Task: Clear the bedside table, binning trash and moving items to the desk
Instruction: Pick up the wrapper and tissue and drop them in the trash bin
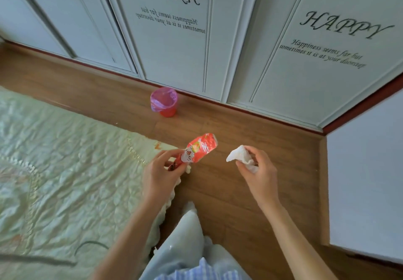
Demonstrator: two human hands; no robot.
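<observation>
Left hand [162,168] pinches a red snack wrapper [199,149] by its lower end, the rest sticking up clear of the bed [65,159]. Right hand [257,168] is closed around a crumpled white tissue [238,156]. Both are held out over the wood floor [239,192], toward the pink-lined red bin [164,102] by the wardrobe doors [174,50]; likely carried for binning.

Wood floor [229,192]: red bin [164,102], pink liner, stands near wardrobe doors [174,61]; bed [65,159] alongside.
</observation>
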